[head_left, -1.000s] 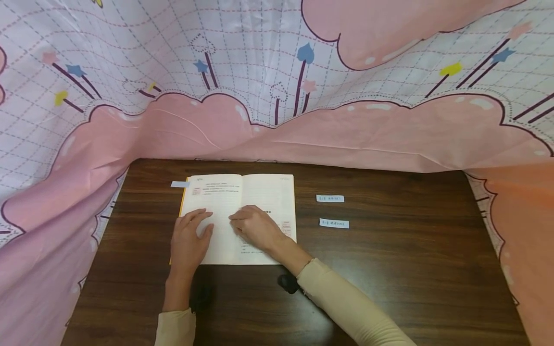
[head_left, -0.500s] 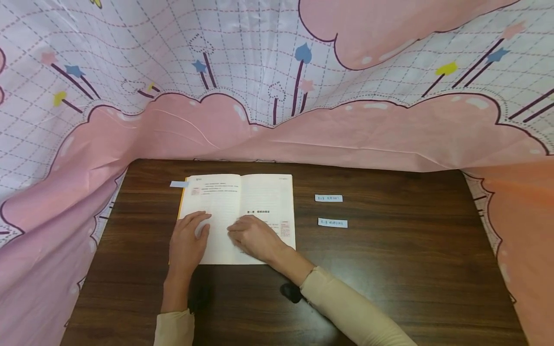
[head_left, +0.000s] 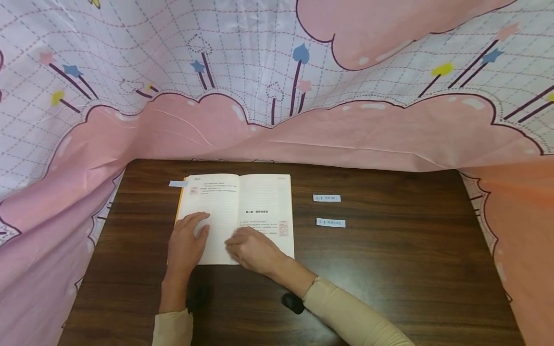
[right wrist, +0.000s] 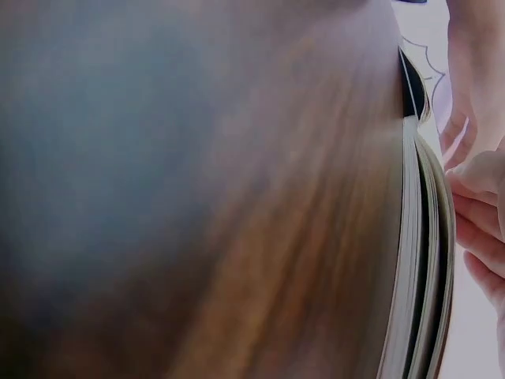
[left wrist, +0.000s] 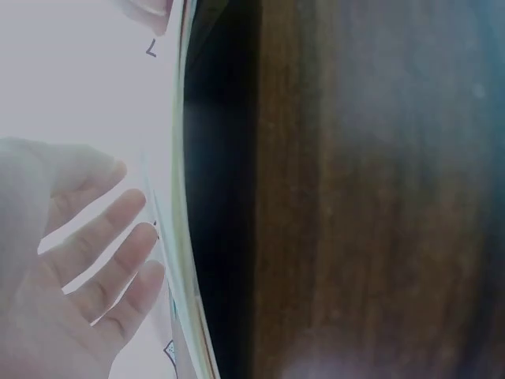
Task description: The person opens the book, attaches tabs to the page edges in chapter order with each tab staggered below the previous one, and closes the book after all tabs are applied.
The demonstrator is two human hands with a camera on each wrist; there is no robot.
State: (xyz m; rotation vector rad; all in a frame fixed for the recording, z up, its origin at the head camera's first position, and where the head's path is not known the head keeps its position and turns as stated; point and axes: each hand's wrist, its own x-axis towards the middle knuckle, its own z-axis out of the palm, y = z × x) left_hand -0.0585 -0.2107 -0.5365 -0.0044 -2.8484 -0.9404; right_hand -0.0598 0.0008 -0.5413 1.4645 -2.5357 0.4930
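Observation:
An open book (head_left: 265, 194) with printed pages lies on the dark wooden table, in the head view left of the middle. My left hand (head_left: 187, 242) rests on the left page, thumb apart from the spread fingers. On the fold's lower part my right hand (head_left: 253, 251) presses with bent, relaxed fingers and covers some text. In the left wrist view the left hand's fingers (left wrist: 130, 257) reach toward the book's edge. The right wrist view has the right hand (right wrist: 481, 209) beside the thick page block (right wrist: 426, 260). A pale blue paper tab (head_left: 176, 183) sticks out from the left page's upper edge.
Two pale blue paper strips with handwriting, an upper strip (head_left: 326, 198) and a lower strip (head_left: 331, 223), lie right of the book. A small black object (head_left: 293, 303) is by the right sleeve. Pink patterned cloth (head_left: 277, 144) hangs around the table's back and sides.
My right hand has slid down along the book's fold toward the lower edge, uncovering the heading on the right page. The left hand stays nearly in place on the left page.

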